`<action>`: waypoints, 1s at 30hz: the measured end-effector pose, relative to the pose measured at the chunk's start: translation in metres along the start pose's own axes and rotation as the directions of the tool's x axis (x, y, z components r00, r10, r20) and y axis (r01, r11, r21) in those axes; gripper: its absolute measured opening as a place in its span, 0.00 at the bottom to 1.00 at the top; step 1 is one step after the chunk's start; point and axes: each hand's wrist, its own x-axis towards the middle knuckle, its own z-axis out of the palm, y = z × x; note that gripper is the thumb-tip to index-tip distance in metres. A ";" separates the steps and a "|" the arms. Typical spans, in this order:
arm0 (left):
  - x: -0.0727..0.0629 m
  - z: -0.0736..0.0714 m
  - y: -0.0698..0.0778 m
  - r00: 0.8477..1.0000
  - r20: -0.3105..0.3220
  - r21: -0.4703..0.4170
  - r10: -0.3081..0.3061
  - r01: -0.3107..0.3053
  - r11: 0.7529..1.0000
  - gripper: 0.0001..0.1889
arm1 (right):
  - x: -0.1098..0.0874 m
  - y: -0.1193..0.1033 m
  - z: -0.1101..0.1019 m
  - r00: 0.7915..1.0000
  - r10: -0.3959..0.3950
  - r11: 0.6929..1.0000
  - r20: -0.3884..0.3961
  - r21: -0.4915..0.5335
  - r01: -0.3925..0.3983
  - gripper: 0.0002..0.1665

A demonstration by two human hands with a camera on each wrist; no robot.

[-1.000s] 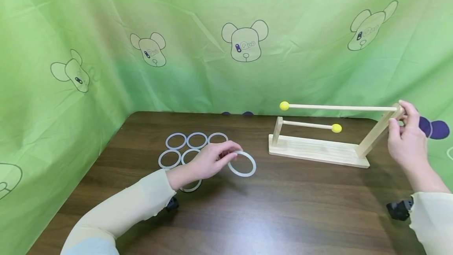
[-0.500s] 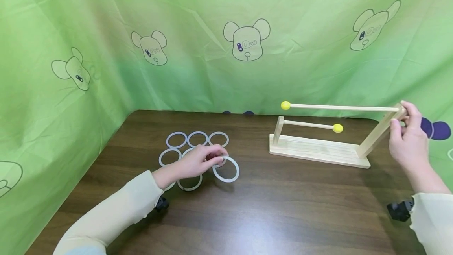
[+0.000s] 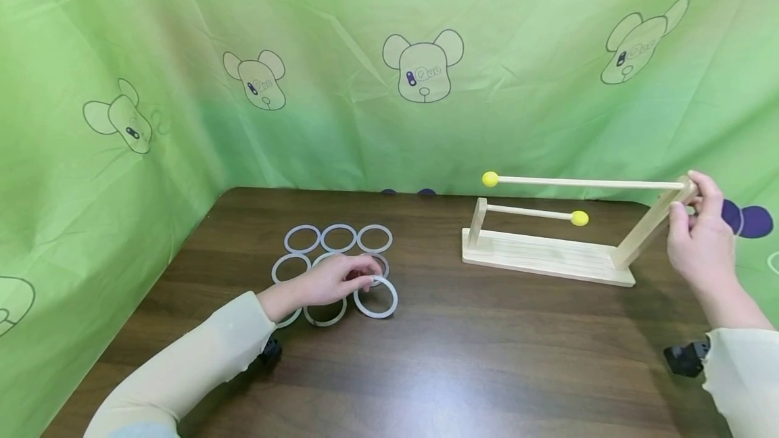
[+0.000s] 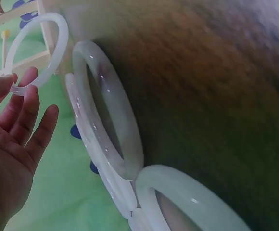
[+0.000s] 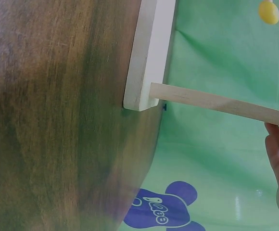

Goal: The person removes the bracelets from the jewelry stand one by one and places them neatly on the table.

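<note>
My left hand (image 3: 331, 281) pinches a pale translucent bangle (image 3: 376, 315) between thumb and fingertips, at the front right corner of a group of similar bangles (image 3: 325, 324) laid in rows. In the left wrist view, this bangle (image 4: 62, 36) stands out from the fingertips, with other fingers loosely spread. On the right is a light wooden stand (image 3: 548, 255) with two posts, each bearing a horizontal rod tipped by a yellow ball. My right hand (image 3: 702, 242) holds the top of its taller, slanting post (image 3: 651, 232). In the right wrist view, fingers (image 5: 276, 154) touch that post (image 5: 221, 103).
Everything stands on a dark wooden table (image 3: 487, 357). A green curtain (image 3: 341, 86) printed with bear heads hangs along the back and left side. The upper rod (image 3: 584, 184) reaches left over the stand, its yellow ball (image 3: 489, 179) at the free end.
My left hand has moved left and a little toward me with the bangle, bringing it to the front right of the group. The right hand keeps its hold on the post.
</note>
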 end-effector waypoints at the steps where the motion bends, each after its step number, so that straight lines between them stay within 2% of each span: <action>1: 0.000 0.001 -0.001 1.000 0.006 0.001 -0.005 0.005 1.000 0.05 | 0.000 0.000 0.000 1.000 0.000 1.000 0.008 -0.001 0.000 0.30; 7: -0.003 0.001 -0.004 0.999 0.027 0.064 -0.024 0.022 0.998 0.05 | 0.001 -0.001 0.001 1.000 -0.008 1.000 0.022 0.007 0.008 0.30; 11: -0.003 0.002 -0.006 0.999 0.040 0.130 0.017 -0.022 0.991 0.04 | 0.001 -0.002 0.001 1.000 -0.017 1.000 -0.008 0.002 0.017 0.29; 15: -0.002 0.004 -0.009 0.997 0.072 0.143 0.039 -0.049 0.989 0.04 | 0.001 -0.002 0.001 0.999 -0.016 1.000 -0.030 -0.004 0.016 0.29; 22: 0.000 0.010 -0.014 0.990 0.140 0.154 0.007 -0.028 0.988 0.05 | 0.001 -0.002 0.000 1.000 -0.009 1.000 -0.016 -0.008 0.008 0.29; 30: 0.000 0.010 -0.011 0.990 0.139 0.190 0.012 -0.038 0.981 0.05 | 0.000 -0.002 -0.001 1.000 -0.018 1.000 -0.008 0.004 0.018 0.29</action>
